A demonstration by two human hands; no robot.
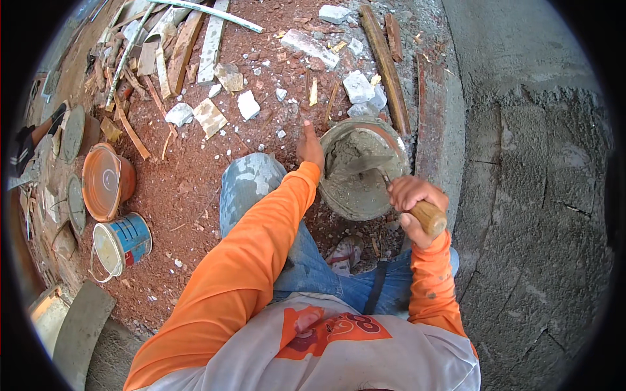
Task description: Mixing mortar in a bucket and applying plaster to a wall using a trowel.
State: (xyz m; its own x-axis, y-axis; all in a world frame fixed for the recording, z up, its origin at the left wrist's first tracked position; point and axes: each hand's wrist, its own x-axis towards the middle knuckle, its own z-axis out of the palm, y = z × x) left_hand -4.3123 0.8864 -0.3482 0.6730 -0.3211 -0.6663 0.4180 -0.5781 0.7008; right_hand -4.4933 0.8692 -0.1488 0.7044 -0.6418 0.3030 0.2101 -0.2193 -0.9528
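Pale shirt front (326, 362) with an orange print is nearest the lens, along the lower edge. Far left, on reddish soil (176, 212): orange tub (126, 176), blue pail (135, 238) just below it. Left arm, in an orange sleeve (241, 254), runs long and nearly straight, up and rightward across the left leg. Left hand (310, 147) is at the left rim of a bucket (391, 135), one digit pointing away from the body; cannot tell whether the other fingers close on the rim. Bucket sits in front of the knees, between the hands, with grey mortar (352, 189) inside. Trowel (365, 163) has its blade over the mortar, pointing leftward. Right hand (418, 194) is clamped on its wooden handle (429, 219), fingers wrapped over, thumb on the near side, handle butt toward the body. Right forearm looks short, reaching upward beside the right knee. Far right, rough grey concrete (528, 260).
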